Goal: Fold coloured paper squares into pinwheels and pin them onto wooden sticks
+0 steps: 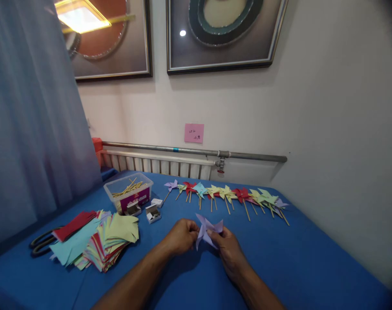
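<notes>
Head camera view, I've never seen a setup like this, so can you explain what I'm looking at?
There's no machine here: this single picture comes from a camera on a person's head, looking forward and down at their bare hands. The right hand pinches a purple paper pinwheel; the left hand is at its left edge. On the blue cover, pinwheels on sticks form a row farther back. To the left sit a clear plastic tub of thin sticks, small boxes and stacked cut paper.
</notes>
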{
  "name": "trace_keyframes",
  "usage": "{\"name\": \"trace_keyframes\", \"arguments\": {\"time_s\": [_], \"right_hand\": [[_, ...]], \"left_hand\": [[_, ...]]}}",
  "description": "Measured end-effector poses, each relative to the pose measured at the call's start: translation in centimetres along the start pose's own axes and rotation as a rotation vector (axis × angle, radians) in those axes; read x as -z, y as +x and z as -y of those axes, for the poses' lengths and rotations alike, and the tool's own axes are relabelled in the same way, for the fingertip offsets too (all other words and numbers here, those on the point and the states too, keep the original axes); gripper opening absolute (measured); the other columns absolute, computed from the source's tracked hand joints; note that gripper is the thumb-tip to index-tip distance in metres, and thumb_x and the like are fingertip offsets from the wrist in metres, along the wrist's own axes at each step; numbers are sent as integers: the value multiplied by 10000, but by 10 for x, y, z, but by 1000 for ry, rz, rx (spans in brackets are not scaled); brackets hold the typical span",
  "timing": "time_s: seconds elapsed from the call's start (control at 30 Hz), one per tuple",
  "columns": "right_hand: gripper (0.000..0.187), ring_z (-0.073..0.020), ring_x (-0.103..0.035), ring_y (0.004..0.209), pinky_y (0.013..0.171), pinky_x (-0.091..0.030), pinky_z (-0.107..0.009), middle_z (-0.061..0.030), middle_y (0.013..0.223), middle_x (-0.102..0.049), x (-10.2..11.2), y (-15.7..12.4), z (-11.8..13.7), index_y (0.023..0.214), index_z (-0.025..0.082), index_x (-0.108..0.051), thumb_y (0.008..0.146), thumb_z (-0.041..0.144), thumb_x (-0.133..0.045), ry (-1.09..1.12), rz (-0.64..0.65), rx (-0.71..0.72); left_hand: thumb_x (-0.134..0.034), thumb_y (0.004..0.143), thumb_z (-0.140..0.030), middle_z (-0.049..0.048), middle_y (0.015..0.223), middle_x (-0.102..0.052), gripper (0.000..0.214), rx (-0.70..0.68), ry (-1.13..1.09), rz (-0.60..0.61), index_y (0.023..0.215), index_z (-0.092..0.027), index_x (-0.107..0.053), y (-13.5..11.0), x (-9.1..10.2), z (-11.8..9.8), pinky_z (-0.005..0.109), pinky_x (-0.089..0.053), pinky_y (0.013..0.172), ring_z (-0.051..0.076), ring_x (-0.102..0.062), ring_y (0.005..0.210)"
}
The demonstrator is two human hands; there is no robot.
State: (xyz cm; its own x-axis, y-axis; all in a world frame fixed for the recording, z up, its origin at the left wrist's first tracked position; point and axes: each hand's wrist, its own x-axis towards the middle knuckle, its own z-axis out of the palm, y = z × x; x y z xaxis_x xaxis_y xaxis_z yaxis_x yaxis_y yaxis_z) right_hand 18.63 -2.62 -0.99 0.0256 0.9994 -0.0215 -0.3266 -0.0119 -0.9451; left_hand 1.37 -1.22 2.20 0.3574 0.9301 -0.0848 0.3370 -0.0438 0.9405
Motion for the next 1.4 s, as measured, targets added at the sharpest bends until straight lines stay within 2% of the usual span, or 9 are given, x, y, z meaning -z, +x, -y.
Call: {"name": "trace_keyframes", "arguments": {"time_s": [0.13,0.33,0.67,1.1,1.4], "right_hand": [[395,-231,-697,736,706,-527,-321,-40,765,-771,-1,-2,2,847,167,-762,565,378,-939,6,-3,-15],[374,-203,-672,679,655,-516,-305,-33,746,-769,-1,0,0,831,173,-760,564,366,-938,18,-4,-25],[414,-261,-735,797,748,-564,-357,-59,823,-792,-2,-2,2,853,171,-751,570,405,-942,18,34,-21],[420,-233,-707,725,699,-535,-326,-39,762,-777,1,2,-6,862,169,-753,560,389,-944,4,-17,8],[436,-207,-671,670,667,-520,-309,-32,739,-766,2,5,-9,858,166,-758,556,417,-948,-18,-42,33]], "left_hand": [[-569,759,-207,-24,571,-597,139,14,0,-8,797,-136,-682,-1,0,-1,218,-344,496,109,-506,487],[-555,764,-209,-19,568,-602,157,5,23,-23,801,-137,-690,2,0,3,228,-351,499,119,-511,487],[-567,772,-241,-21,564,-594,159,-4,26,-22,803,-143,-688,2,-1,3,227,-357,504,121,-511,491],[-563,782,-234,-23,558,-588,139,-9,-3,-9,789,-145,-670,2,-2,4,215,-356,493,115,-514,479],[-551,790,-179,-37,568,-568,121,-28,39,-75,764,-149,-664,-1,-5,-1,213,-347,499,105,-489,493]]}}
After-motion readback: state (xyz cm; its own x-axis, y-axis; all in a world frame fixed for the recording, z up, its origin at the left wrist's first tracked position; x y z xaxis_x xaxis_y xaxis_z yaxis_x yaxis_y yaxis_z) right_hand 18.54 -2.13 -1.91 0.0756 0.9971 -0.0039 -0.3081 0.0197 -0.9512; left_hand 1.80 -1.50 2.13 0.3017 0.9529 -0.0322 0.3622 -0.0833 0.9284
